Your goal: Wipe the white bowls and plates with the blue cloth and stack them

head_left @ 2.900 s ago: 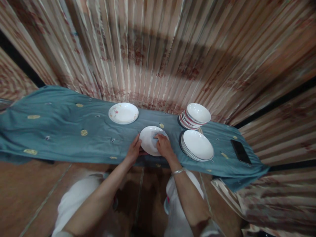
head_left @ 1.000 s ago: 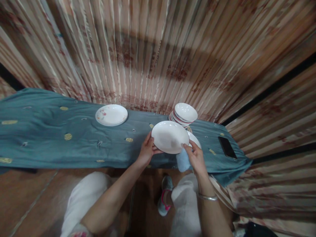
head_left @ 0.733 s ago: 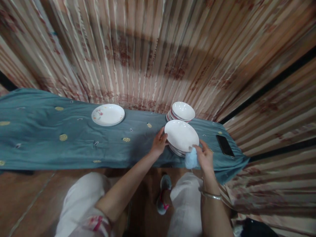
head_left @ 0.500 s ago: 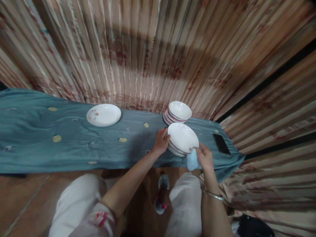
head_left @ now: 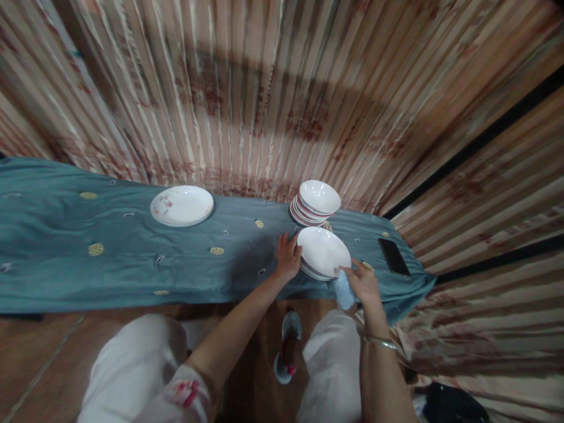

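A white plate [head_left: 324, 251] lies on top of a stack of plates near the front edge of the cloth-covered table. At its left rim is my left hand [head_left: 288, 258], fingers stretched apart and the thumb by the edge. My right hand [head_left: 363, 283] is closed on a light blue cloth [head_left: 344, 290], which hangs down at the plate's right front rim. Those fingers touch or nearly touch the rim. Just behind the plates stands a stack of white bowls [head_left: 319, 197] with reddish bands.
An oval plate with a floral print [head_left: 182, 205] lies at the left on the teal tablecloth [head_left: 132, 252]. On the right lies a black phone [head_left: 394, 257]. A pleated curtain [head_left: 247, 100] hangs behind the table and along its right side.
The top plate has come down and slightly toward me, flush on the stack. My left hand's fingers have loosened from its rim. The blue cloth stays in my right hand.
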